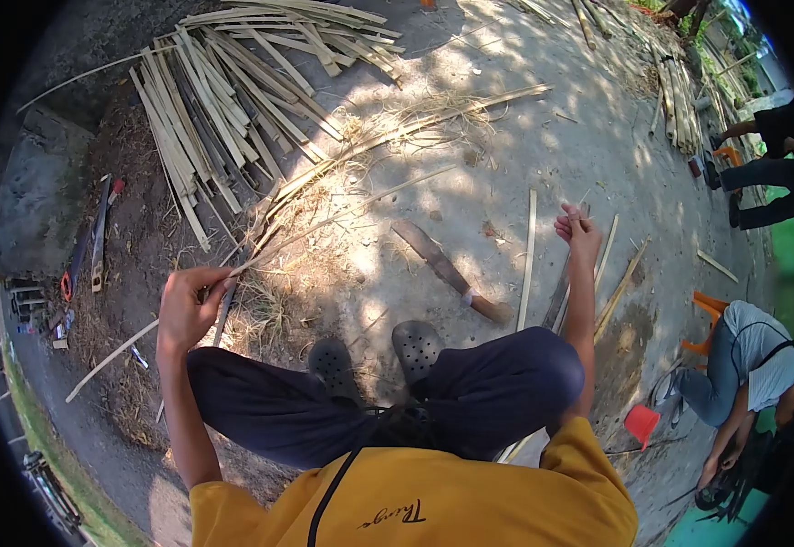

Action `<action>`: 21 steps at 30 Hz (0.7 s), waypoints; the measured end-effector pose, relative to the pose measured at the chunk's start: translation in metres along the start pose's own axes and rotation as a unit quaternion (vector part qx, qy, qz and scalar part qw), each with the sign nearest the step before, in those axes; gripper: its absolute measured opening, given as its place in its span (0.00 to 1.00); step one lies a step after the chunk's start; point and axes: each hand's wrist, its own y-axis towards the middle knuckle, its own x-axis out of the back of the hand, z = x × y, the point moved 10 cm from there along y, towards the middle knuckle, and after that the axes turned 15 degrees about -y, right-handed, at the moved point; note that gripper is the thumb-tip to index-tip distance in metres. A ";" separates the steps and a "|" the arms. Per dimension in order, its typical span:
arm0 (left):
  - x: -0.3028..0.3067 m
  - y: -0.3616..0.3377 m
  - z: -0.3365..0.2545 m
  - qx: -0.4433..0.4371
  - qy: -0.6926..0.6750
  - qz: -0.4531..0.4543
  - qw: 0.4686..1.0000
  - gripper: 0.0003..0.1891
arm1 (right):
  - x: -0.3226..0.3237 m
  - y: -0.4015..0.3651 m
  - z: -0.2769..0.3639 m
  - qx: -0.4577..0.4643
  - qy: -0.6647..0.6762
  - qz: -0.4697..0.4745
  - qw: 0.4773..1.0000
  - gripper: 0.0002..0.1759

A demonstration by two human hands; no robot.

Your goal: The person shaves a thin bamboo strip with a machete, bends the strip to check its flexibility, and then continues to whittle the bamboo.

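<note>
Near the left of the head view, my left hand (192,307) is closed in a pinch on a long thin bamboo strip (351,208). The strip runs from the lower left, past my fingers, up toward the centre right. Out to the right, above my knee, my right hand (578,228) has its fingers curled, and a small thin sliver seems to stick up from them; what it holds is too small to make out. A large knife (435,261) with a wooden handle lies on the ground between my hands, beyond my shoes.
A large pile of split strips (223,100) lies at the upper left. Saws (98,246) rest at the left. Loose strips (528,260) lie near my right arm. A person (752,356) crouches at the right by a red bucket (641,424); others stand farther back.
</note>
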 end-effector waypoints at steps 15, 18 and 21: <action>-0.039 0.027 -0.101 -0.209 0.015 -0.028 0.977 0.13 | -0.102 -0.172 0.284 0.546 -0.317 0.014 0.775 0.26; -0.043 0.028 -0.105 -0.214 -0.022 -0.018 0.976 0.15 | -0.123 -0.192 0.282 0.620 -0.378 0.073 0.684 0.21; -0.042 0.029 -0.101 -0.216 -0.051 -0.025 0.975 0.16 | -0.123 -0.175 0.260 0.563 -0.389 0.113 0.720 0.15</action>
